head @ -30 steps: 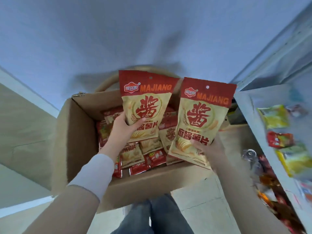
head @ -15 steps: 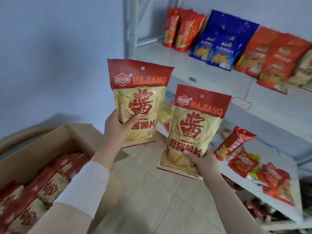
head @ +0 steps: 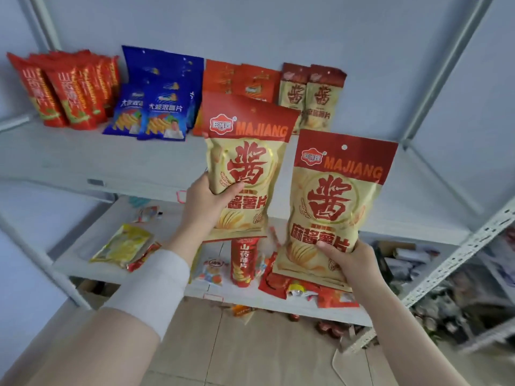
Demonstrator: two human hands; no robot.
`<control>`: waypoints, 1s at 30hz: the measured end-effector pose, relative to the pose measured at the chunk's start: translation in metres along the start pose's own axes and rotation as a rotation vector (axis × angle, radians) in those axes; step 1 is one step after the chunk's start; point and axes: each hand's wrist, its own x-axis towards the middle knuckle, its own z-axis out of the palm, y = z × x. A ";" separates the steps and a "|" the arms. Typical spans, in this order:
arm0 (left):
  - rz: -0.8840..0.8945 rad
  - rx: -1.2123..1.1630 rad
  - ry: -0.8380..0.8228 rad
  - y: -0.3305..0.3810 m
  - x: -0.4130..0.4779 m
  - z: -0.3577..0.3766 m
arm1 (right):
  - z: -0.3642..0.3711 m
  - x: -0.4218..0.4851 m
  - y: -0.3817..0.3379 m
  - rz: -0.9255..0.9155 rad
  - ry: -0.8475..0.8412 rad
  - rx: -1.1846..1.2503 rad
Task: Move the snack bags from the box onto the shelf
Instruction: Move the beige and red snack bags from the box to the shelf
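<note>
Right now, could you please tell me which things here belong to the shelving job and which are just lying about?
Belongs to the job: left hand holding the first MAJIANG bag; right hand holding the second MAJIANG bag; upper shelf; two matching bags standing there.

Just lying about: blue bags, red bags and orange bags on that shelf; yellow packet on the lower shelf.

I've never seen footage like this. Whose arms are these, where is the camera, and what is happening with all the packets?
There is no machine here. A person wears one camera on the head, looking forward and down, so you see their own arms. The left hand grips one MAJIANG snack bag, and the right hand grips a second bag. Both are held up before a white shelf. On it stand red bags, blue bags and two matching MAJIANG bags. The lower shelf carries loose packets lying flat.
</note>
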 end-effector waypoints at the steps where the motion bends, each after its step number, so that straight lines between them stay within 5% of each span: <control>1: 0.001 -0.005 -0.030 0.001 0.015 0.018 | -0.008 0.017 0.000 0.001 0.014 0.010; 18: -0.014 -0.120 -0.184 -0.046 0.359 0.229 | -0.027 0.386 -0.050 0.010 0.110 0.033; 30: -0.068 -0.095 -0.230 -0.082 0.479 0.286 | -0.003 0.549 -0.066 0.013 0.027 0.042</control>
